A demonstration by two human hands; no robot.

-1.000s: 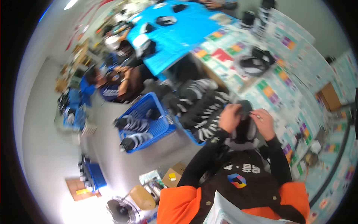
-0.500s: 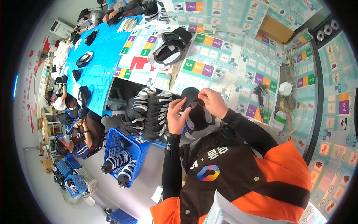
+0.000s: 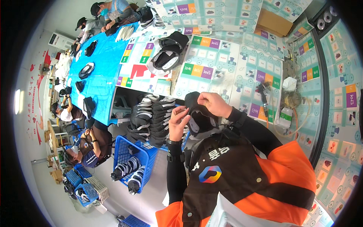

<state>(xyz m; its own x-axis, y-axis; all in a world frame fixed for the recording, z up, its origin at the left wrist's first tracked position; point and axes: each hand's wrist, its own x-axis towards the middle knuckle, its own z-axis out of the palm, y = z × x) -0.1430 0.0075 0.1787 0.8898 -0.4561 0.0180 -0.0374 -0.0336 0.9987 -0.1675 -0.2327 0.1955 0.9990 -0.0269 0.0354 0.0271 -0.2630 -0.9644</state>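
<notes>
A black cap (image 3: 202, 122) is held between my two hands, its hollow inside turned up and light patches showing on the lining. My left hand (image 3: 178, 123) pinches the cap's left edge, thumb and fingertips close together. Across from it, my right hand (image 3: 215, 105) has its fingers closed on the cap's upper edge, beside the dark brim (image 3: 191, 98). The lower part of the cap lies close against my dark apron. Just beyond it, two black-and-grey caps (image 3: 165, 58) lie on the patterned table cover (image 3: 211, 73).
Left of my hands stand stacks of black-and-grey caps (image 3: 162, 121). A blue basket (image 3: 145, 166) holds more caps. Farther left, several people work around a blue-covered table (image 3: 102, 68). An air gun (image 3: 264, 100) with an orange hose lies on the right, near a cardboard box (image 3: 274, 23).
My right hand has shifted slightly left along the cap's edge. My left fingers have curled in somewhat. The whole view has turned a little, and the cap stays held.
</notes>
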